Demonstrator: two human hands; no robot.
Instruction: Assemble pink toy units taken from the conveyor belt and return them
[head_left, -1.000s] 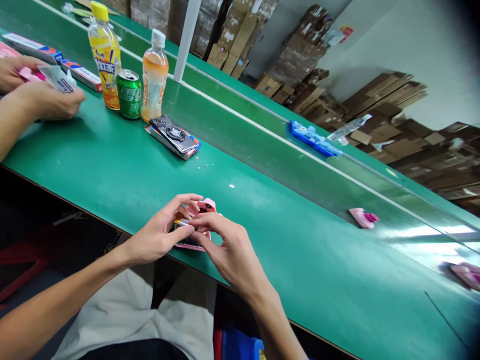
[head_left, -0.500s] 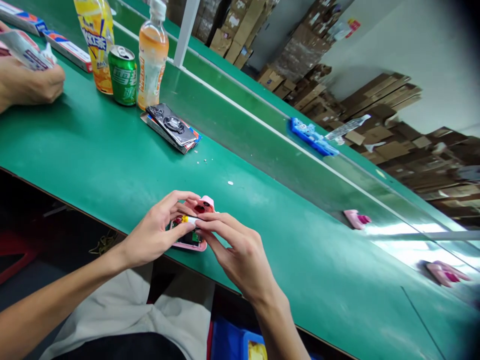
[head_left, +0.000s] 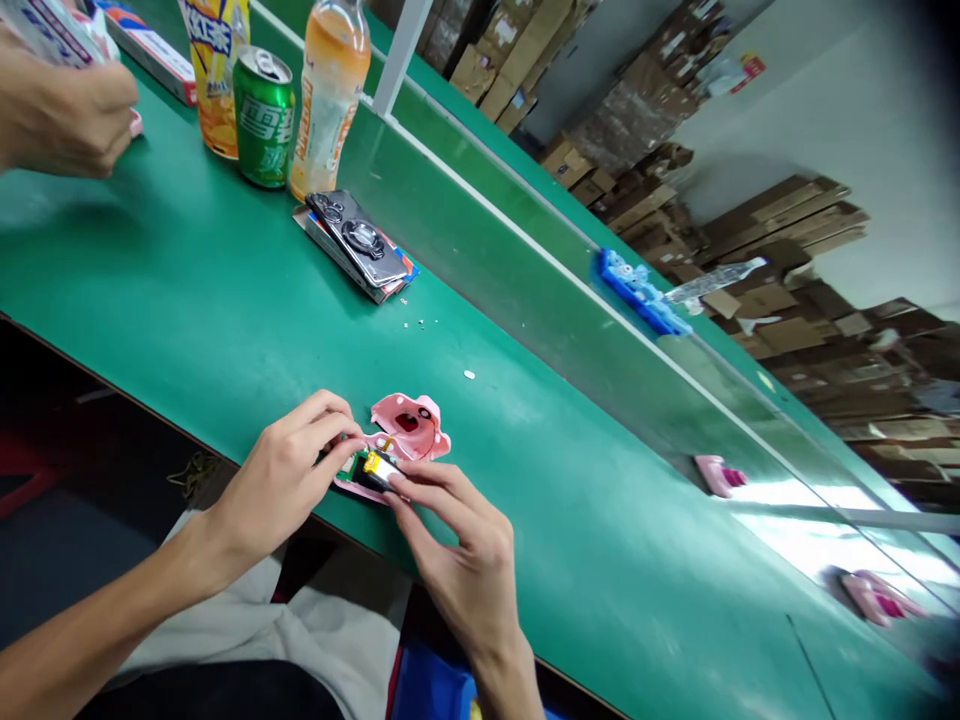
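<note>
A pink plastic casing lies opened near the table's front edge, its shaped shell half tipped up behind the other half. Inside the nearer half shows a green circuit board. A small silver battery with yellow tape at one end sits over that half. My right hand grips the battery's right end between thumb and fingers. My left hand is closed in a pinch at the casing's left side, beside the taped end; what its fingertips hold is too small to make out.
A phone rests on a flat box behind the casing. Further left stand a green can and two drink bottles, one an orange bottle. Another person's hand holds a packet at upper left. Pink parts lie to the right.
My left hand has drawn back leftward from the battery, fingertips now pinched. The battery's taped end and the pink shell half are more exposed. The view has shifted slightly.
</note>
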